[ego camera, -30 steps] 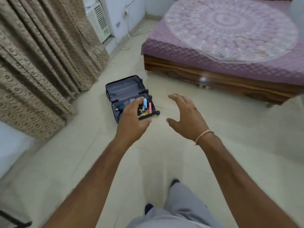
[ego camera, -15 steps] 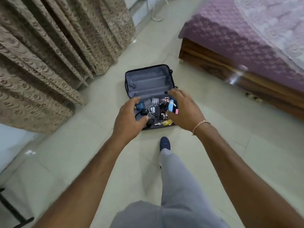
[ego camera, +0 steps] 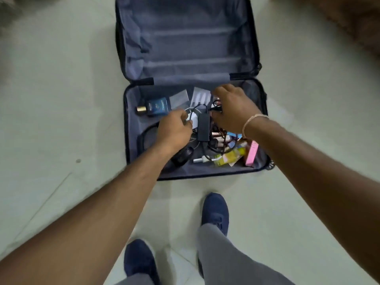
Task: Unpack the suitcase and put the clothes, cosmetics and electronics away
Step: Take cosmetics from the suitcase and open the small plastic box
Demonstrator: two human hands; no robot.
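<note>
Lying open on the floor (ego camera: 61, 89), the suitcase (ego camera: 185, 48) has its near half full of small things: a blue bottle (ego camera: 158, 106), a black adapter (ego camera: 203, 126), cables (ego camera: 216, 149), a pink box (ego camera: 252, 153) and a yellow packet (ego camera: 230, 158). The left hand (ego camera: 174, 130) curls its fingers around a white charger (ego camera: 190, 120). The right hand (ego camera: 234, 109) is over the cables; whether its fingers grip anything, I cannot tell.

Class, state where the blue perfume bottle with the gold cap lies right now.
In the head view, the blue perfume bottle lies in the suitcase's near half, far-left, just beyond the left hand.
</note>
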